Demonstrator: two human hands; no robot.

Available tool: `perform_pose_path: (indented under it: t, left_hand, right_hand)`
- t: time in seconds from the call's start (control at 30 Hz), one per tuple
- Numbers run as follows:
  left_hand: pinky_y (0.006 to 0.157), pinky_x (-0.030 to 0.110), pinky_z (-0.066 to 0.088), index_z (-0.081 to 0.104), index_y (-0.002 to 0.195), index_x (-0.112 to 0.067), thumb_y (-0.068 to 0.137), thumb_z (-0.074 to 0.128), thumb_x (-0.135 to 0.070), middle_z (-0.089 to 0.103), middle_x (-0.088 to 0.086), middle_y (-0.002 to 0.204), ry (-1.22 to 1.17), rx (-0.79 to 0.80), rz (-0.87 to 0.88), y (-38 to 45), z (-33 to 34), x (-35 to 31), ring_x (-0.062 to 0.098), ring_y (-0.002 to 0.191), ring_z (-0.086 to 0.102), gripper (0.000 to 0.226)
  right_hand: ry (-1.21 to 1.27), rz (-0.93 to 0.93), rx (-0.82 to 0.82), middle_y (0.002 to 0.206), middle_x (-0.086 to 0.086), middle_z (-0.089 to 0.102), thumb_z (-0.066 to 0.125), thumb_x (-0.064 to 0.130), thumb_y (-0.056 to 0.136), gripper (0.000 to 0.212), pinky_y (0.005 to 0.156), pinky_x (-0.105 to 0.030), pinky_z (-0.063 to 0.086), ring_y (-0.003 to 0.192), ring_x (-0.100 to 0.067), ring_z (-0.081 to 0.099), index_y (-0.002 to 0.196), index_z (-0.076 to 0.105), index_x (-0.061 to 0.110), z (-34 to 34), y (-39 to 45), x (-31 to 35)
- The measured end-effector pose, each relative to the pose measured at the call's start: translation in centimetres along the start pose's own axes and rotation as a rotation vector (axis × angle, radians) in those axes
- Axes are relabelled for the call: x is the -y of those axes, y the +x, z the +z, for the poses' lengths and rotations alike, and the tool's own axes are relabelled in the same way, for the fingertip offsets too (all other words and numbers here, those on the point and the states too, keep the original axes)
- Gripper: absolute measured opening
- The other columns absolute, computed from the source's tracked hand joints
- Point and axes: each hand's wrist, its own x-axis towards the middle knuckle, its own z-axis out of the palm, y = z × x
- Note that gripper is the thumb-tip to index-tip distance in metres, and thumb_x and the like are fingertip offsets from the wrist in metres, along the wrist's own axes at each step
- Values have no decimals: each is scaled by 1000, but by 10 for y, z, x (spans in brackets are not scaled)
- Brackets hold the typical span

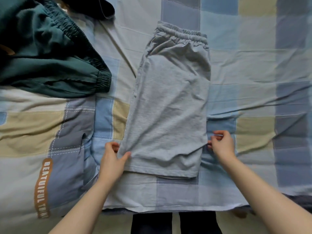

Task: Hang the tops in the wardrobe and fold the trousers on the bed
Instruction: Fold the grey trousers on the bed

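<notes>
Checked bedspread [253,65] under grey trousers [170,102], halved lengthwise between hands. Left hand [113,159] pinches hem corner; right hand [221,144] pinches opposite edge. Best lift evenly toward waistband.

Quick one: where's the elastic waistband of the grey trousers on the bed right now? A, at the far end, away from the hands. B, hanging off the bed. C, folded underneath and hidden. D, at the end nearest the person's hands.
A: the gathered waistband lies at the far end of the grey trousers, while the left hand and right hand grip the hem end.
</notes>
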Motion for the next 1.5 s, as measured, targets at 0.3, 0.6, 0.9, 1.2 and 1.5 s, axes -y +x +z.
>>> perform_pose_path:
  t: [0.3,0.6,0.9,1.2,1.5]
  left_hand:
    - [70,31,45,62,91,-9,96,58,-25,67,6,90,-151,119,-81,4,-1,-12,19,82,60,17]
    - [79,41,47,60,102,-3,97,55,-19,67,19,103,120,96,-102,-23,10,5,34,95,62,17]
    - [81,49,47,60,120,-4,69,62,3,55,21,115,568,-14,648,-78,91,-69,42,100,54,51]
    - [95,40,37,32,139,-16,80,64,-57,41,5,128,756,126,394,-117,197,-97,26,116,43,80]
    - [87,39,41,58,112,-11,83,67,-30,63,13,110,205,35,159,-107,191,-89,33,107,56,37]
  right_hand:
    - [70,-43,378,66,-3,59,63,16,91,20,54,-20,37,63,-8,48,80,62,-1,-2,-44,-26]
    - [-366,-126,426,57,0,63,61,9,89,12,66,-33,50,55,-14,59,81,53,14,-37,-57,-101]
    - [-284,-250,222,105,-13,68,58,15,91,24,89,-36,46,97,-29,63,113,62,6,-30,-3,-43]
    - [-324,-214,778,68,3,61,66,15,89,12,49,-13,43,60,-6,54,79,62,9,-27,11,-10]
    - [-511,-617,459,80,-2,61,52,34,94,20,68,-33,34,82,-26,55,85,54,16,-18,-36,-24]
